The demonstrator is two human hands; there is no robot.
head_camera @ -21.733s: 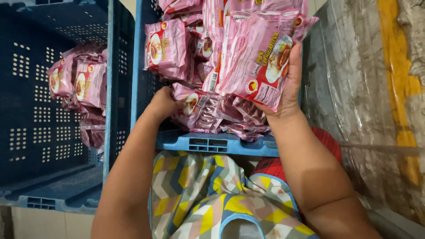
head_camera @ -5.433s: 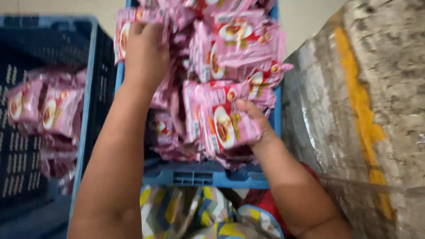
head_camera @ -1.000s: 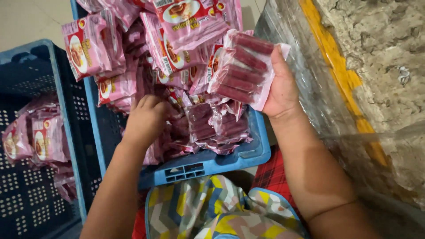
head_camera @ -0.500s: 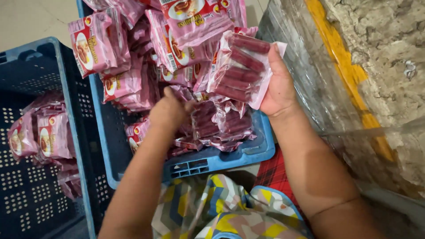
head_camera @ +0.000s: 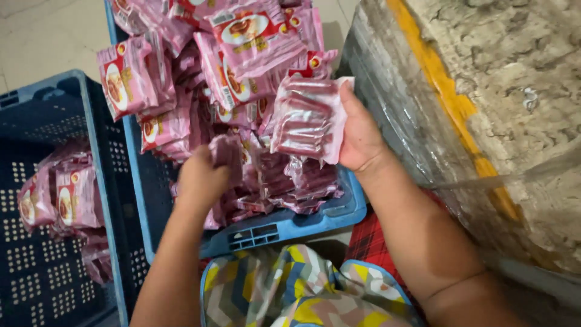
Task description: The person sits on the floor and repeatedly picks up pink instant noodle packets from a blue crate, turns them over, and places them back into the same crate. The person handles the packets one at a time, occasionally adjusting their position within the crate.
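Pink, clear-backed sausage packs are gripped by both hands above the blue crate (head_camera: 284, 227): a small pack (head_camera: 227, 151) by the left hand (head_camera: 200, 178), a ribbed pack (head_camera: 308, 118) by the right hand (head_camera: 360, 136), heaped packets (head_camera: 242, 54) beyond.

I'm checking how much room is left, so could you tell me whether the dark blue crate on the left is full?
No, far from full: the dark blue crate holds only a few pink packets, with bare perforated floor showing.

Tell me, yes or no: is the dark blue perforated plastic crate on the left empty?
No, the dark blue crate holds several pink sausage packets against its right wall.
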